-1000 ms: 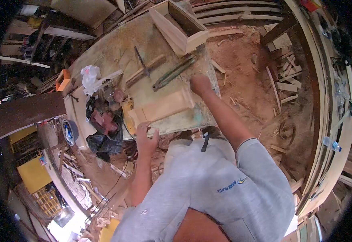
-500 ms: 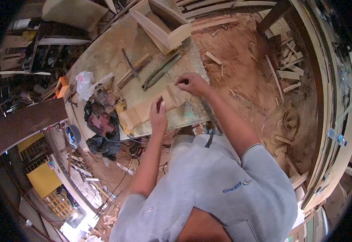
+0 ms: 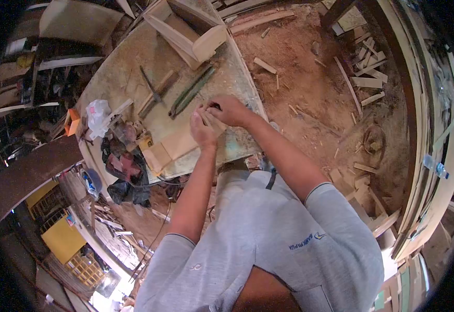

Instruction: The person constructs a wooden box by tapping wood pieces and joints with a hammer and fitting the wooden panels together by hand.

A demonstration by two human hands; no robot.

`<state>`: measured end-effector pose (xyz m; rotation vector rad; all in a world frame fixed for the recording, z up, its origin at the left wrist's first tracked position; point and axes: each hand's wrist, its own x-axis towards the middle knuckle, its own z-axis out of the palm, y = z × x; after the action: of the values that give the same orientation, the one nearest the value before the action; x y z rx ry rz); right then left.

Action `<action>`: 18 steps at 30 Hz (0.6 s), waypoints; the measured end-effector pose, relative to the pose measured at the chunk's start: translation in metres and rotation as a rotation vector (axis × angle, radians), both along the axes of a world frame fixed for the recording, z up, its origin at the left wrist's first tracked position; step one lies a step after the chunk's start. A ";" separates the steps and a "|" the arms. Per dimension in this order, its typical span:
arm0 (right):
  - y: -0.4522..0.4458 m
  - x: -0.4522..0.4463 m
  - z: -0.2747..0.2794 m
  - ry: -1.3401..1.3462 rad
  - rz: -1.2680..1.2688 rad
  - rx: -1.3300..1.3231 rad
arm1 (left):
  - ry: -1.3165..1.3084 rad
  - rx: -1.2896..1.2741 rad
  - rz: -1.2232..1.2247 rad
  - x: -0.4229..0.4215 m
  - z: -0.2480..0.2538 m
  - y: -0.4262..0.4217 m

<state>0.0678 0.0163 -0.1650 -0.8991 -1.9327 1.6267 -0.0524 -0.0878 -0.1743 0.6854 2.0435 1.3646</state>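
Observation:
Both hands are close together over the right end of a light wooden board (image 3: 177, 144) on the worktable (image 3: 125, 70). My left hand (image 3: 203, 128) has its fingers bent up near the fingertips of my right hand (image 3: 228, 110). The right hand is closed in a pinch, and what it pinches, if anything, is too small to make out. Beyond the hands lie a green metal tool (image 3: 191, 91), a hammer (image 3: 152, 86) and a wooden strip (image 3: 156, 94).
An open wooden box (image 3: 208, 43) stands at the table's far edge. To the left are a white plastic bag (image 3: 98, 117), a red and black power tool (image 3: 123, 165) and a black bag (image 3: 128, 193). Wood scraps (image 3: 367, 82) lie on the ground at right.
Both hands have come together over the board's right end; they were apart before. The left hand has moved up from the board's near edge. The whole view has shifted, with the table now further left.

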 end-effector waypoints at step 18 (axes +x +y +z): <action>0.032 0.006 -0.056 -0.205 -0.232 -0.187 | 0.138 -0.005 -0.010 -0.002 -0.003 0.000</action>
<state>0.0738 0.0484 -0.2211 -1.3581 -1.7451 1.6480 -0.0542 -0.0878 -0.1772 0.8062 2.1464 1.3386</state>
